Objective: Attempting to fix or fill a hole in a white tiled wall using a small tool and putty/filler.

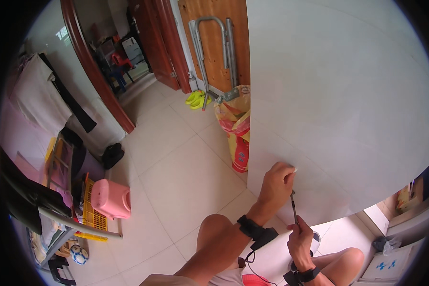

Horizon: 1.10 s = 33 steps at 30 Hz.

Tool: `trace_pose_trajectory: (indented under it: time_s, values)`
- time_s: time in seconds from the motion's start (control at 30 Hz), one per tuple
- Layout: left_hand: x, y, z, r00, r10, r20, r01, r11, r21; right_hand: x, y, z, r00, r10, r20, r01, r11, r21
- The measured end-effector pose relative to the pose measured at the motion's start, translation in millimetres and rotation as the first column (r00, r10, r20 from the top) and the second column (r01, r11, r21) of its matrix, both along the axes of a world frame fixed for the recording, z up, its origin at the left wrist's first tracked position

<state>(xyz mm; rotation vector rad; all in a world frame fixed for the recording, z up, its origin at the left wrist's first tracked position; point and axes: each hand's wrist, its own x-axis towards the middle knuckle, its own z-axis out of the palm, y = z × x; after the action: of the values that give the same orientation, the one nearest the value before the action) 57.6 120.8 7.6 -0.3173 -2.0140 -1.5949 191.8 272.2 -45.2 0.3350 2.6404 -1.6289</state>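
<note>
My left hand (pixel 275 187) is closed against the lower left part of a large smooth white panel (pixel 338 105), thumb and fingers pressed together. Something small and pale shows at its fingertips, too small to name. Just below, my right hand (pixel 300 244) grips a thin dark rod-like tool (pixel 294 208) that points upward, its upper end close to the heel of my left hand. Each wrist wears a black strap; a black cable (pixel 250 262) hangs from the left one.
Left on the tiled floor (pixel 171 157) stand a pink bin (pixel 112 198), a yellow basket (pixel 96 214) and a ball (pixel 79 254). A red-and-yellow bag (pixel 238 128) and a folded table (pixel 214 47) lean beside the panel's left edge. Green clogs (pixel 198 99) lie near the doorway.
</note>
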Motion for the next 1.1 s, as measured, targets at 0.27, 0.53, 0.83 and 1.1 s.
trace_pose_trajectory:
  time_s: [0.27, 0.53, 0.83, 1.1]
  values:
    - [3.2, 10.7, -41.5, 0.976, 0.041, 0.215, 0.014, 0.968, -0.25, -2.1, -2.6, 11.3, 0.991, -0.022, -0.13, 0.033, 0.996, 0.079]
    - [7.7, 16.3, -45.2, 0.938, 0.01, 0.346, 0.115, 0.935, -0.336, 0.1, 3.3, 9.6, 0.996, -0.026, -0.083, 0.033, 0.996, 0.084]
    - [2.1, 7.9, -44.4, 0.957, 0.047, 0.287, 0.035, 0.961, -0.274, 9.1, 12.4, 33.6, 0.996, 0.03, -0.086, -0.024, 0.997, 0.075]
    - [4.8, 19.3, -94.9, 0.949, 0.071, 0.306, 0.022, 0.957, -0.29, 11.0, 29.7, 37.6, 0.987, 0.155, -0.039, -0.144, 0.97, 0.197]
